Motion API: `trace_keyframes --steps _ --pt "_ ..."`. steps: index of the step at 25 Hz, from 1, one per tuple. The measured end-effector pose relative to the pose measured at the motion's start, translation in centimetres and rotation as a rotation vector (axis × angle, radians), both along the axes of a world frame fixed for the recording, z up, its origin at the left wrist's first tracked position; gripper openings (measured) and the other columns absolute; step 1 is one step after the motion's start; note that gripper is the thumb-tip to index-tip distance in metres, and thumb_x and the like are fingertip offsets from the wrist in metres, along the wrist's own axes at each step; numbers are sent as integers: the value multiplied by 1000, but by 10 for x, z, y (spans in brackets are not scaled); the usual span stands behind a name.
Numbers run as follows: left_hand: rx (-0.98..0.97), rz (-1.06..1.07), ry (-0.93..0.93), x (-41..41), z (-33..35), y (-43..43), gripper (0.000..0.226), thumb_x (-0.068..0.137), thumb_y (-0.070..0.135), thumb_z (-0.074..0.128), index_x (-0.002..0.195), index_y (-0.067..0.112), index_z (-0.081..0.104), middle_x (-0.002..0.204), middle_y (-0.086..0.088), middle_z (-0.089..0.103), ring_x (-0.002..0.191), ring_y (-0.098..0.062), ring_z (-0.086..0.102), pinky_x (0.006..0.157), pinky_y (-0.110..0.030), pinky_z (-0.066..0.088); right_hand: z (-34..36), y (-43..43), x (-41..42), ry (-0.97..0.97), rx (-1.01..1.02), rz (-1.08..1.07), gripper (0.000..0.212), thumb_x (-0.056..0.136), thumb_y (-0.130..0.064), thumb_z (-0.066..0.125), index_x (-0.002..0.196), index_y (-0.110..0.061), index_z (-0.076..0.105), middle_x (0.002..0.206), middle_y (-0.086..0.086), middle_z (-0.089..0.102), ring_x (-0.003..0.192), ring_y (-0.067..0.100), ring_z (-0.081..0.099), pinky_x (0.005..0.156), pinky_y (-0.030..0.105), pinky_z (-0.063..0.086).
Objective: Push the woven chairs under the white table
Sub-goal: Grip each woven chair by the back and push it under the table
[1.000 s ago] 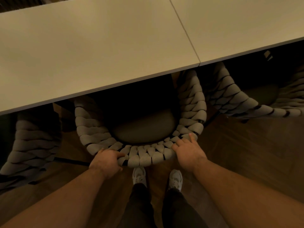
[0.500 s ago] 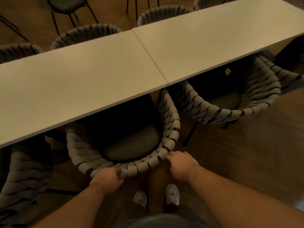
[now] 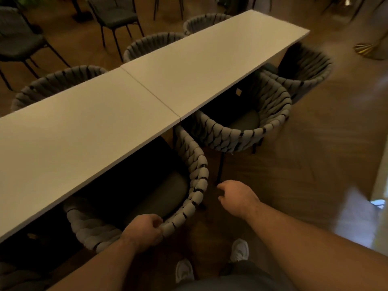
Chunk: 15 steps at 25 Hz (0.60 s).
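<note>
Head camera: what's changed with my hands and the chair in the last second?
The right hand has let go of the back rim of the woven chair and now hangs free beside it, fingers loosely curled. The left hand still grips the rim. The chair stays partly tucked under the white table.

The table (image 3: 88, 131) is lying long and white, two tops meeting at a seam, running from lower left to upper right. The near chair (image 3: 197, 171), grey rope woven round a curved back above a dark seat, is sitting partly under the near edge, the left hand (image 3: 144, 229) gripping its rim. The next chair (image 3: 241, 133) is standing just beside it, half tucked. A third chair (image 3: 310, 68) is sitting at the table's end. Three far chairs (image 3: 56, 80) are showing along the opposite edge.
</note>
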<state>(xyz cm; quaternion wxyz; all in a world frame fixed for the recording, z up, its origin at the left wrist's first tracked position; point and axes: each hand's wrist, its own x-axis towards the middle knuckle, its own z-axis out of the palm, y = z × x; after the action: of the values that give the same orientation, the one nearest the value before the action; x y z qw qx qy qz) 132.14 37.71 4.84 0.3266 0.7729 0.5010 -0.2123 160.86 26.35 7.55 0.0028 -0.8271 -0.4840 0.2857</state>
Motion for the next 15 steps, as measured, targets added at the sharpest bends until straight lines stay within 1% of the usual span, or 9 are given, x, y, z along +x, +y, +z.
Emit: trace_keyframes --steps 2,4,7,9,12,15 --pt "44 -77 -32 26 13 7 37 94 40 65 131 34 66 119 16 67 108 -4 62 95 -25 51 15 -15 16 -27 32 -63 51 103 -33 58 153 -27 48 155 -2 49 139 21 49 111 37 46" --pt "62 -139 -82 63 28 11 34 95 40 64 129 34 67 117 16 67 107 -4 62 96 -27 52 26 -31 38 -51 56 -137 52 102 -36 59 152 -26 49 154 -2 49 138 21 50 109 37 47" --pt "89 -147 -209 127 43 13 26 94 38 62 120 38 68 110 18 66 101 -4 62 89 -30 56 33 -55 76 -80 80 -235 53 100 -39 62 150 -27 52 150 -3 53 134 21 53 106 38 49" --pt "106 -185 -253 173 41 10 29 97 37 61 125 38 66 115 16 66 103 -6 62 88 -28 55 33 -70 104 -83 86 -282 53 99 -41 62 150 -27 52 150 -4 52 135 21 53 107 38 49" --pt "80 -256 -238 240 32 0 41 98 34 66 138 34 59 131 13 64 119 -9 60 97 -26 52 34 -92 151 -76 112 -313 54 99 -40 63 151 -27 51 152 -5 50 137 20 51 108 37 48" --pt "67 -267 -174 307 27 -13 49 95 33 72 142 34 56 137 12 61 127 -10 57 101 -27 50 34 -114 216 -88 151 -345 54 98 -40 64 149 -30 51 151 -7 50 135 18 51 105 37 50"
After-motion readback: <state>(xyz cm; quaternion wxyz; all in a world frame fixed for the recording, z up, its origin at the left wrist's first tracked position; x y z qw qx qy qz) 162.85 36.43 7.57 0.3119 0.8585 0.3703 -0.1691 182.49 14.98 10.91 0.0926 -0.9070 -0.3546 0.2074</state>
